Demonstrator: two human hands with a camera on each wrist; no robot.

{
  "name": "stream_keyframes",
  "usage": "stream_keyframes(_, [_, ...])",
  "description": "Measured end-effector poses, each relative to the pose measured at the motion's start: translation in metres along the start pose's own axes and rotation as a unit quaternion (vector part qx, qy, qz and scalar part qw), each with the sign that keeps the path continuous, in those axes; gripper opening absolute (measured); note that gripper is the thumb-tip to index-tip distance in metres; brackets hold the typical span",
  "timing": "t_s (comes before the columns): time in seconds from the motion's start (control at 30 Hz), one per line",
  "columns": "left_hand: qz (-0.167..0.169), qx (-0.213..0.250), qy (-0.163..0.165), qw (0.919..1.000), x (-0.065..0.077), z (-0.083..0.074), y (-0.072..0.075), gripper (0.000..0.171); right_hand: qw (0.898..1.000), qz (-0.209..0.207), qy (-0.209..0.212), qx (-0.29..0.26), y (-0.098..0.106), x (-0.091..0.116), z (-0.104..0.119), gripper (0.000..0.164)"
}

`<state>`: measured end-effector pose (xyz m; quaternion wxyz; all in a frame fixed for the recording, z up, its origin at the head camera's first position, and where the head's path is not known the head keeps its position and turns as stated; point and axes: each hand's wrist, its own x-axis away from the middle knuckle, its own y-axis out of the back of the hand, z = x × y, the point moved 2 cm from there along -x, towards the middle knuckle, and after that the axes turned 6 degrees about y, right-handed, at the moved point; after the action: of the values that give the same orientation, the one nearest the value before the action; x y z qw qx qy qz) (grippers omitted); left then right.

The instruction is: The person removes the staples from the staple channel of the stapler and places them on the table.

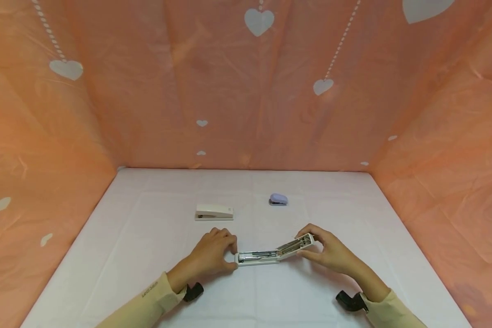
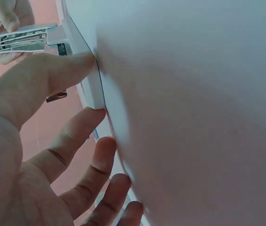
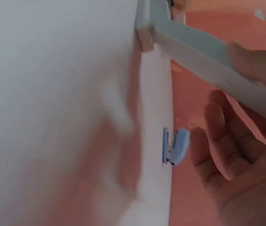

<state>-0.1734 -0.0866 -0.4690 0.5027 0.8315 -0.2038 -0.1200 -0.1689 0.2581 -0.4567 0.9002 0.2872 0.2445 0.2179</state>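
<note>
A white stapler lies on the table, swung wide with its top arm tilted up to the right and its metal staple channel exposed. My left hand holds the end of the base between thumb and forefinger; in the left wrist view its other fingers spread beside the base. Around the raised arm's far end, my right hand has its thumb and fingers in a grip. From the right wrist view, the smooth outside of that arm shows, with several fingers below it.
Behind the left hand stands a closed cream stapler. A small purple stapler sits further back, right of centre. The white-covered table meets orange cloth walls with heart prints at the back and sides.
</note>
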Motion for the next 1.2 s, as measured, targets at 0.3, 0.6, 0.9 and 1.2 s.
stream_keyframes(0.3, [0.002, 0.031, 0.002, 0.9995, 0.002, 0.002, 0.002, 0.031, 0.998, 0.037, -0.025, 0.035, 0.007, 0.000, 0.001, 0.033])
stream_keyframes(0.6, [-0.002, 0.023, -0.011, 0.9997, 0.003, 0.002, 0.004, 0.032, 0.991, 0.097, -0.080, 0.039, 0.010, 0.006, -0.005, 0.030])
stream_keyframes(0.9, [-0.005, 0.027, -0.009, 0.9996, 0.002, 0.003, -0.001, 0.031, 0.992, 0.077, -0.047, 0.088, 0.007, 0.004, 0.003, 0.036])
stream_keyframes(1.2, [-0.004, 0.025, -0.006, 0.9997, 0.000, 0.005, 0.000, 0.033, 0.989, -0.035, 0.077, 0.123, -0.014, -0.017, 0.031, 0.028])
